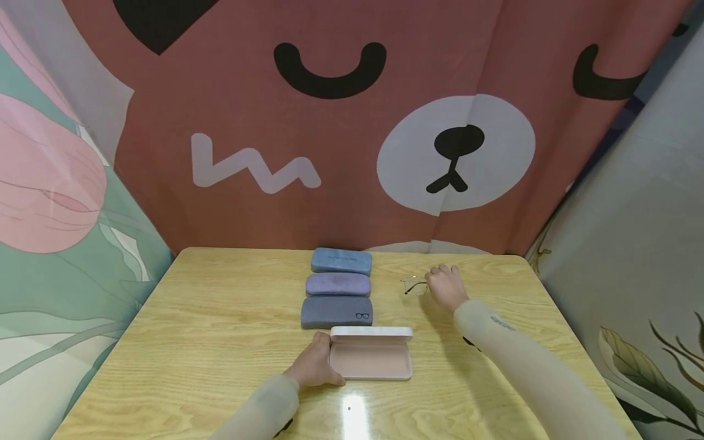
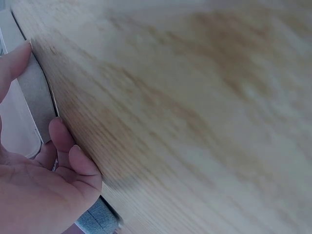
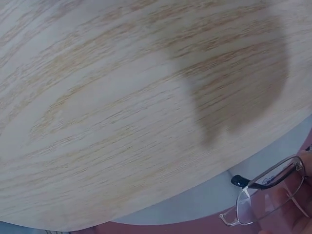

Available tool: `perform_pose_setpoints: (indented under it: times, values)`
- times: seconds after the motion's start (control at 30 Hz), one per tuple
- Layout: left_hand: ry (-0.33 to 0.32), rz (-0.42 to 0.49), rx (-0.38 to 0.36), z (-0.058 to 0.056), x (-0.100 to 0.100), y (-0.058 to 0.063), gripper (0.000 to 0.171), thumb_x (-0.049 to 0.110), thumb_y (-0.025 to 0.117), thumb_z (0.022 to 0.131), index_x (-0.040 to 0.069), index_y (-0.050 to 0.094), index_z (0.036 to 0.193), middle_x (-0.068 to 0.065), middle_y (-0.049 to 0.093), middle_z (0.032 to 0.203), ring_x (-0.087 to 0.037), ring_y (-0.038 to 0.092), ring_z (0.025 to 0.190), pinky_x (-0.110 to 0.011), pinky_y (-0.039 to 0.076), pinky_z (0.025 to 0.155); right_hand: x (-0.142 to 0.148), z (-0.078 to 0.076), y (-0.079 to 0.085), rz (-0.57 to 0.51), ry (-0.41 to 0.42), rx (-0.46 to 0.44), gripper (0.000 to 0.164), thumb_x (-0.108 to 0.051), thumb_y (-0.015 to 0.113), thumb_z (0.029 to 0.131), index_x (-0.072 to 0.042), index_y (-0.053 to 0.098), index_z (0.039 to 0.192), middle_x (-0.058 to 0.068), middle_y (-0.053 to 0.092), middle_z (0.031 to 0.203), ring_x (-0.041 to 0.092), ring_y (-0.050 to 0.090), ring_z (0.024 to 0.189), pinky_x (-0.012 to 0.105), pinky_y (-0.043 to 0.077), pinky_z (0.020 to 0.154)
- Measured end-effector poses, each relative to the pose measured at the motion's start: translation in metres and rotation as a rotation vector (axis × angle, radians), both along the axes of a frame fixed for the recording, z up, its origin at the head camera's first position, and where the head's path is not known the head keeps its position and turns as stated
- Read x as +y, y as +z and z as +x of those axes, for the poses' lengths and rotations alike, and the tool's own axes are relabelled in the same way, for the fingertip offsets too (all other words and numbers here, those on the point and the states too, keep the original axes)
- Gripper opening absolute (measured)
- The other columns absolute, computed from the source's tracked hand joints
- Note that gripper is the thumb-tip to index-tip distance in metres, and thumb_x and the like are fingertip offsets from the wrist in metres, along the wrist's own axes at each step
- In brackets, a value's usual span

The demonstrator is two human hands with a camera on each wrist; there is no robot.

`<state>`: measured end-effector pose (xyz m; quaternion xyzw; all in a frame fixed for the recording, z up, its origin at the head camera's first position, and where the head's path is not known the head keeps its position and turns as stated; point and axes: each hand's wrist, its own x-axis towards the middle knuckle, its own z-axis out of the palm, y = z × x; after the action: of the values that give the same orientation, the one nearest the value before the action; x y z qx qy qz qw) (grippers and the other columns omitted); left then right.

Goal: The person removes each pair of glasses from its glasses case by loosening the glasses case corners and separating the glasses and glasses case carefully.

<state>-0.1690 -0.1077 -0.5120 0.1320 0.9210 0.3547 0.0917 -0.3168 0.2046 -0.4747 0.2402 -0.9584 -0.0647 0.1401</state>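
Note:
An open white eyeglass case (image 1: 371, 360) with a pale pink inside lies near the front of the table, its lid tipped up at the back. My left hand (image 1: 313, 362) grips the case's left end, thumb toward the front; in the left wrist view the thumb and fingers (image 2: 61, 136) lie along the case's edge (image 2: 36, 92). Toward the back right, my right hand (image 1: 447, 287) holds a pair of thin metal-rimmed eyeglasses (image 1: 416, 286) above the table. A dark temple tip and the lenses of these eyeglasses (image 3: 265, 186) show in the right wrist view; the gripped side is partly hidden.
Behind the open case stand three closed eyeglass cases in a row: grey-blue (image 1: 335, 311), purple (image 1: 338, 284) and blue (image 1: 341, 261). The wooden table (image 1: 220, 318) meets a printed bear curtain (image 1: 352, 214) at the back, with further curtains at both sides.

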Motion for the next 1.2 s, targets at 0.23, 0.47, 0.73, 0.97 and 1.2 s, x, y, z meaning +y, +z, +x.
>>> perform_pose_setpoints:
  times: [0.23,0.47,0.73,0.97,1.2]
  values:
    - [0.003,0.0,-0.006,0.001,0.0,0.001,0.085,0.017,0.092,0.058,-0.013,0.044,0.121,-0.014,0.047,0.108,-0.033,0.056,0.1,-0.048,0.047,0.094,-0.002,-0.008,-0.004,0.007,-0.015,-0.004,0.006,-0.002,0.073,0.083,-0.007,0.072,0.087,0.006,0.065,0.083,0.023,0.054,0.074,0.041,0.044,0.065]
    - [0.006,0.006,0.0,0.0,-0.001,0.0,0.084,0.016,0.093,0.057,-0.013,0.045,0.12,-0.014,0.047,0.108,-0.033,0.056,0.099,-0.049,0.047,0.094,-0.003,-0.02,-0.007,-0.001,-0.023,0.015,0.006,-0.002,0.074,0.082,-0.004,0.073,0.088,0.009,0.066,0.085,0.025,0.055,0.075,0.042,0.043,0.065]
    - [0.009,0.004,-0.004,0.0,-0.002,0.001,0.083,0.017,0.093,0.057,-0.012,0.046,0.119,-0.014,0.047,0.108,-0.032,0.057,0.099,-0.048,0.047,0.093,-0.005,-0.033,-0.01,-0.009,0.002,0.038,0.008,0.002,0.069,0.082,-0.005,0.072,0.085,0.009,0.066,0.085,0.028,0.058,0.079,0.045,0.044,0.067]
    - [-0.006,0.005,-0.005,-0.001,-0.001,0.001,0.081,0.017,0.092,0.058,-0.012,0.046,0.119,-0.013,0.046,0.108,-0.031,0.056,0.098,-0.047,0.047,0.093,-0.004,-0.04,-0.012,-0.011,-0.026,0.005,0.008,0.002,0.07,0.082,-0.003,0.071,0.089,0.011,0.066,0.088,0.03,0.058,0.084,0.049,0.045,0.071]
    - [0.002,-0.001,-0.004,0.0,0.0,0.002,0.082,0.016,0.092,0.057,-0.012,0.046,0.119,-0.013,0.047,0.108,-0.032,0.056,0.098,-0.048,0.047,0.094,-0.005,-0.048,-0.014,-0.02,-0.041,-0.033,0.01,0.002,0.069,0.084,-0.003,0.071,0.092,0.011,0.066,0.09,0.031,0.057,0.086,0.051,0.046,0.073]
